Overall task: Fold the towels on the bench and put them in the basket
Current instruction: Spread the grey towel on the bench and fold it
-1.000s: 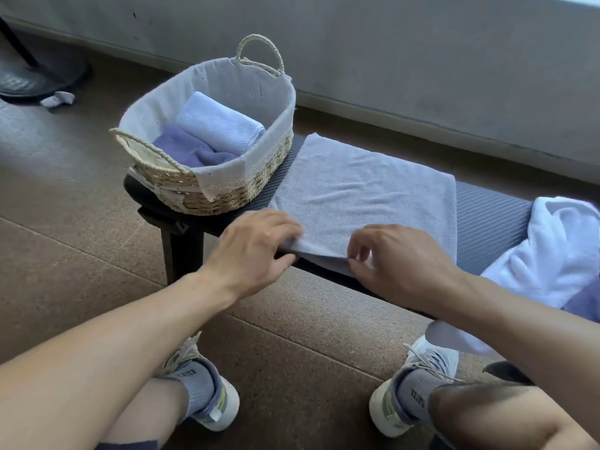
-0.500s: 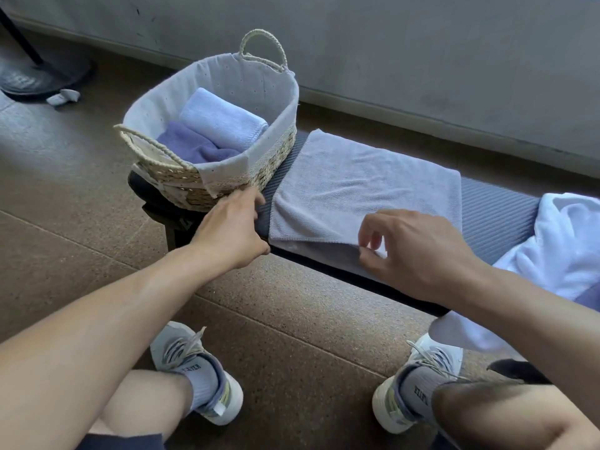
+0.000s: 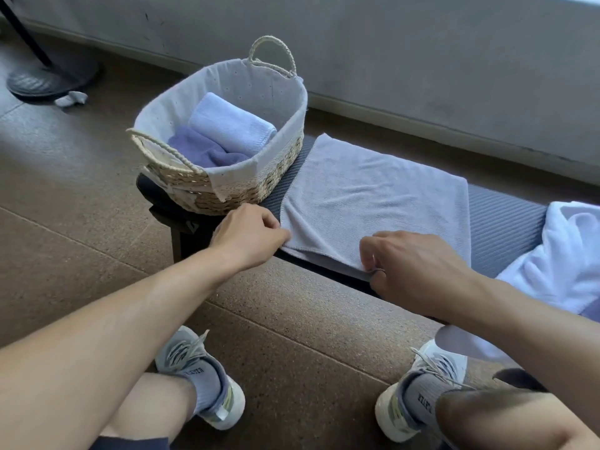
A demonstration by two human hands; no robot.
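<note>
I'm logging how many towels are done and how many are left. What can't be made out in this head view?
- Basket contents: its near wall hides whatever lies under the two visible towels.
- White towel: cut off by the right edge.
- Right hand fingertips: curled under, hiding the grip on the grey towel.

Pale grey-lilac towel [image 3: 373, 196] between both hands – ribbed dark bench [image 3: 503, 222] beneath; tan woven basket [image 3: 240, 193], white liner, left of the grip – white towel [image 3: 565, 254] right.
</note>
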